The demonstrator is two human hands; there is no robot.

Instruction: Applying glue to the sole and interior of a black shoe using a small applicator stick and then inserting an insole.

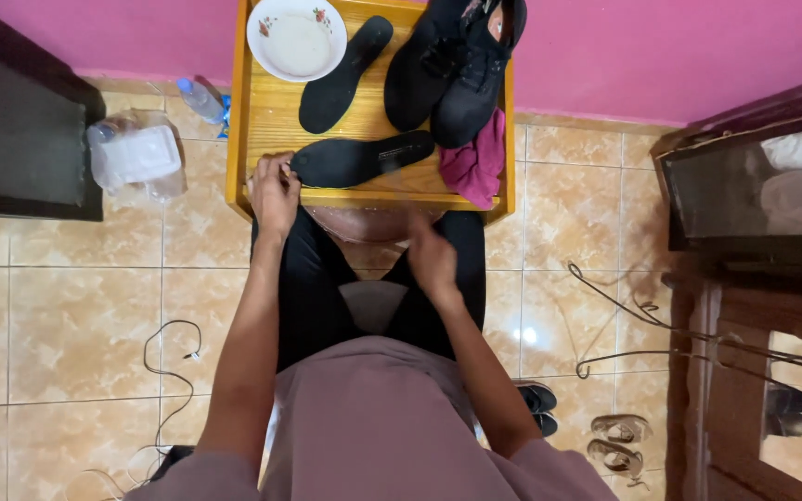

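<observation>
My left hand (274, 193) pinches the heel end of a black insole (361, 158) lying on the near part of a small wooden table (245, 111). My right hand (431, 257) hangs blurred below the table's front edge, above my knees; whether it holds anything I cannot make out. A second black insole (343, 74) lies further back. A pair of black shoes (452, 65) stands at the table's far right, with a magenta cloth (475, 165) beside them. A white bowl (296, 37) sits at the far left.
A plastic bottle (200, 98) and clear plastic wrapping (136, 153) lie on the tiled floor left of the table. Dark furniture stands at both sides. Cables (628, 311) trail across the floor at right; sandals (616, 443) lie near my seat.
</observation>
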